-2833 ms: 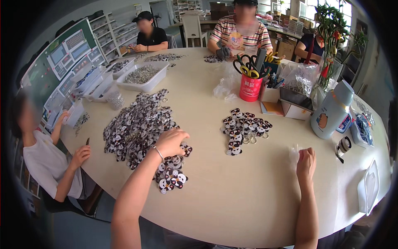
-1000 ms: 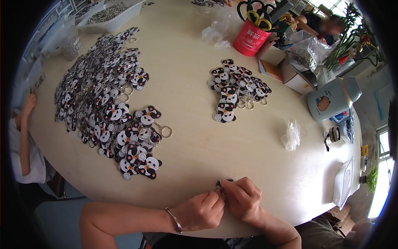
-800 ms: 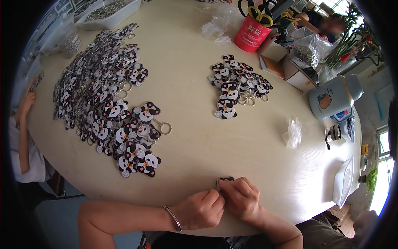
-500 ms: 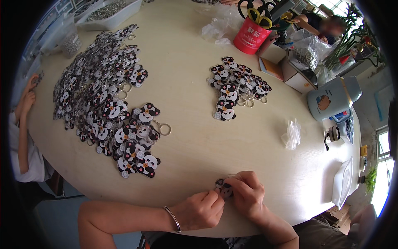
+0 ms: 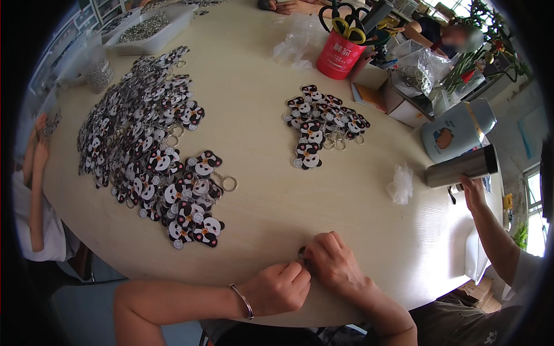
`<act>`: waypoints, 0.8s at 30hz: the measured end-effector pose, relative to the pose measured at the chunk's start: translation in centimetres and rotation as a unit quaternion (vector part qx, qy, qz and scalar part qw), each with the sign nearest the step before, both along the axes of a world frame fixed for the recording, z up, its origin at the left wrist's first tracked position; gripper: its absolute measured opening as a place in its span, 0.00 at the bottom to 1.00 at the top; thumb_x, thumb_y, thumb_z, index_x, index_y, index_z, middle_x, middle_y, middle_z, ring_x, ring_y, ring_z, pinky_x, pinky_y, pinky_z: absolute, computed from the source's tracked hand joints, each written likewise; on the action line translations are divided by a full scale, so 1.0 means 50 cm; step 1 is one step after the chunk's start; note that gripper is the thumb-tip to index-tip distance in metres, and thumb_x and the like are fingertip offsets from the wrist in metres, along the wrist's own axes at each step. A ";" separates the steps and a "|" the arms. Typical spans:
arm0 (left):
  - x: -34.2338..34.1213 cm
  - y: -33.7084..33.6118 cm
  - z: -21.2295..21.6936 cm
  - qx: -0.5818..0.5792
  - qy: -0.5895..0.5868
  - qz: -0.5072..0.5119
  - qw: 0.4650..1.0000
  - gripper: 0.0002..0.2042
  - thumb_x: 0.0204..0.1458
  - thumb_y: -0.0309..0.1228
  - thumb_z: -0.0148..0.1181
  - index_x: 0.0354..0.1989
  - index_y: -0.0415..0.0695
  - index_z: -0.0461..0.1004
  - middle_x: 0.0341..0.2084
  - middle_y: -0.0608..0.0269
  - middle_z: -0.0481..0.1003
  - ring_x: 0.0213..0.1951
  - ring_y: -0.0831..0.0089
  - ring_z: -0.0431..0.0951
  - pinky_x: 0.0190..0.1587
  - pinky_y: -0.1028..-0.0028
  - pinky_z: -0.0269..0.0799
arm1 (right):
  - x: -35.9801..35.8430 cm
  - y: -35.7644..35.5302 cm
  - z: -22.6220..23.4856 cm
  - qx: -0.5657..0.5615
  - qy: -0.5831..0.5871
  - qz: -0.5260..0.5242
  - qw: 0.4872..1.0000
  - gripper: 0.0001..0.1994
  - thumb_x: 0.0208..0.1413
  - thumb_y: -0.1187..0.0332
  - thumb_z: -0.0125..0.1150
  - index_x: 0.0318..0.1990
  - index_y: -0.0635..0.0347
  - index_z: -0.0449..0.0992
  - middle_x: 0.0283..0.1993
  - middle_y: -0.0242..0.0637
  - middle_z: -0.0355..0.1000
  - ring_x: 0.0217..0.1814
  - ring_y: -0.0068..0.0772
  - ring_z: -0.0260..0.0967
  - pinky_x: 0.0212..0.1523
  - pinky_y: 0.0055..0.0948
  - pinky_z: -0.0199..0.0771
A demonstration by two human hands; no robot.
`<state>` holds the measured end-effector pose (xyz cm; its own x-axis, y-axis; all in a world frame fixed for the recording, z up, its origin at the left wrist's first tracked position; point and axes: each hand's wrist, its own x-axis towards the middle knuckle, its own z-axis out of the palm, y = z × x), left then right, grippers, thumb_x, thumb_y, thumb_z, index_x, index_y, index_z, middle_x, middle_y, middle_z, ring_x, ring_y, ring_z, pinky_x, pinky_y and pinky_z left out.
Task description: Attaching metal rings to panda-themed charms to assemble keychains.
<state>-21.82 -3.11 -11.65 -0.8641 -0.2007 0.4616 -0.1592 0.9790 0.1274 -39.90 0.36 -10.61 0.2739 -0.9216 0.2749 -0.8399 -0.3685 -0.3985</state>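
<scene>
Near the table's front edge my two hands meet, both with closed fingers. In my right hand (image 5: 333, 258) is a panda keychain (image 5: 302, 252), of which only a small dark bit shows past the fingertips. My left hand (image 5: 278, 289), with a silver bangle at the wrist, pinches right beside it; what its fingers hold is hidden. To the left spreads a large heap of panda keychains (image 5: 141, 141) with metal rings. A smaller pile of panda keychains (image 5: 311, 135) lies farther off, right of the middle.
Another person's hand (image 5: 474, 193) holds a steel tumbler (image 5: 461, 166) at the right. Nearby are a blue-grey jug (image 5: 450, 135) and a clear plastic bag (image 5: 400, 185). A red cup of scissors (image 5: 337, 57) stands at the back, a white bin of metal parts (image 5: 179, 29) at the far left.
The panda charm between my hands has turned mostly out of sight behind my right fingers. At the right, another person's arm has come in with a steel tumbler. The view has shifted slightly.
</scene>
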 end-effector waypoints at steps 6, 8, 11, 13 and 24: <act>-0.007 0.003 -0.017 -0.044 0.051 0.031 0.997 0.02 0.35 0.26 0.55 0.18 0.42 0.70 0.21 0.65 0.66 0.26 0.74 0.68 0.25 0.79 0.68 | -0.027 0.013 0.011 0.026 -0.154 0.003 0.988 0.09 0.41 0.80 0.65 0.33 0.63 0.76 0.36 0.40 0.68 0.35 0.40 0.70 0.34 0.32 0.74; -0.004 0.006 -0.025 -0.004 0.045 0.026 0.999 0.04 0.40 0.27 0.56 0.24 0.41 0.71 0.25 0.63 0.68 0.27 0.74 0.68 0.27 0.78 0.69 | -0.033 0.009 -0.003 -0.016 -0.106 0.048 0.993 0.13 0.39 0.80 0.65 0.37 0.62 0.76 0.37 0.40 0.68 0.38 0.39 0.71 0.35 0.32 0.75; -0.008 -0.013 -0.013 0.207 0.122 0.066 0.968 0.10 0.52 0.34 0.53 0.38 0.41 0.70 0.34 0.61 0.69 0.31 0.75 0.69 0.31 0.76 0.71 | -0.026 0.010 -0.028 -0.062 -0.082 0.024 0.994 0.14 0.38 0.80 0.66 0.36 0.61 0.76 0.37 0.39 0.68 0.37 0.39 0.70 0.32 0.32 0.75; -0.026 -0.028 -0.001 0.364 0.203 0.103 0.903 0.14 0.59 0.39 0.51 0.45 0.41 0.68 0.38 0.60 0.69 0.34 0.75 0.70 0.34 0.74 0.71 | -0.017 0.004 -0.019 -0.111 -0.109 -0.004 0.988 0.14 0.37 0.79 0.66 0.36 0.61 0.76 0.37 0.38 0.68 0.37 0.38 0.70 0.31 0.31 0.75; -0.145 -0.090 0.025 0.805 0.277 0.187 0.491 0.15 0.65 0.41 0.40 0.38 0.43 0.69 0.26 0.68 0.72 0.31 0.80 0.73 0.31 0.77 0.70 | -0.042 0.022 0.022 -0.255 -0.016 0.012 0.967 0.13 0.38 0.76 0.67 0.34 0.61 0.74 0.38 0.38 0.65 0.32 0.36 0.66 0.31 0.32 0.67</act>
